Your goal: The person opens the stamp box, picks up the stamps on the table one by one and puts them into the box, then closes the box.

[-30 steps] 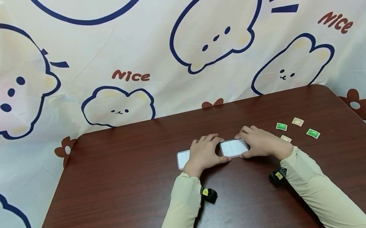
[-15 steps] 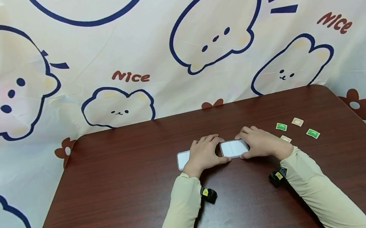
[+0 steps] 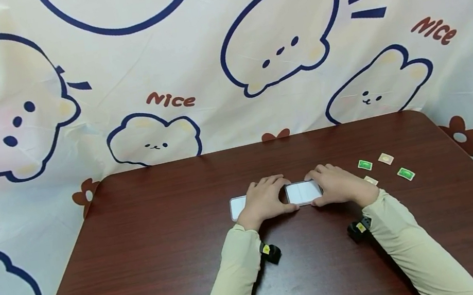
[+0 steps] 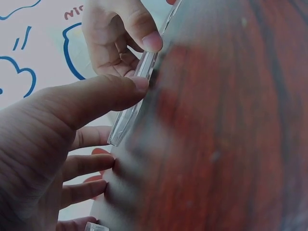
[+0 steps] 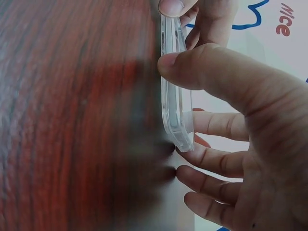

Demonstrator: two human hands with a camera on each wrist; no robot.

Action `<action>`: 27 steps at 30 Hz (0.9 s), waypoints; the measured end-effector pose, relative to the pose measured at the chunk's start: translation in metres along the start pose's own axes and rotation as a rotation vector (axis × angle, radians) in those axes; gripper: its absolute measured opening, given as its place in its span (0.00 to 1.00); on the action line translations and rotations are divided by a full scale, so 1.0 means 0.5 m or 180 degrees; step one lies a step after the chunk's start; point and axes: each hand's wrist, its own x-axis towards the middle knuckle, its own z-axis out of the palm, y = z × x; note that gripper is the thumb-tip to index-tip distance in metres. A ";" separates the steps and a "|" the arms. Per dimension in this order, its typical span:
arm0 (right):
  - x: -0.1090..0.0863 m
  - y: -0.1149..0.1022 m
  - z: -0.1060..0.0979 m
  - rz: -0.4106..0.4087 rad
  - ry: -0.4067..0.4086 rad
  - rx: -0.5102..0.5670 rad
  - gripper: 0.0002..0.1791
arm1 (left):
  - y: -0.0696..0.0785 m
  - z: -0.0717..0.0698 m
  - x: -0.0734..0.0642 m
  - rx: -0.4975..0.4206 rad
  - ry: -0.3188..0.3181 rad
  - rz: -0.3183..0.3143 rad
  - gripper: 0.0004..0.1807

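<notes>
A flat clear plastic case (image 3: 303,192) with a white inside lies on the table between my two hands. My left hand (image 3: 266,199) grips its left end, thumb on the near edge and fingers at the far side. At the right end, my right hand (image 3: 339,185) pinches the same case in a matching way. Seen edge-on in the left wrist view, the clear case (image 4: 126,118) has both thumbs on its near edge. In the right wrist view the case (image 5: 177,108) shows a rim and bevelled corner. Under it, the contact with the table is hard to make out.
Another flat white-and-clear case (image 3: 237,207) lies left of my left hand, partly hidden by it. Right of my right hand are small green cards (image 3: 406,174) and cream cards (image 3: 386,158). A printed cloth (image 3: 203,59) hangs behind the brown table (image 3: 153,266).
</notes>
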 end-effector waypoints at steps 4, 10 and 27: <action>-0.002 0.000 -0.002 -0.0019 0.0038 -0.0028 0.33 | 0.001 -0.001 0.000 -0.0018 -0.0003 0.0008 0.37; -0.005 -0.001 -0.005 -0.0020 0.0028 -0.0005 0.33 | 0.001 -0.001 0.000 -0.0049 -0.0001 0.0010 0.37; -0.011 0.003 0.010 -0.0089 0.0165 0.0163 0.32 | -0.002 -0.002 -0.002 -0.0039 -0.0039 0.0015 0.37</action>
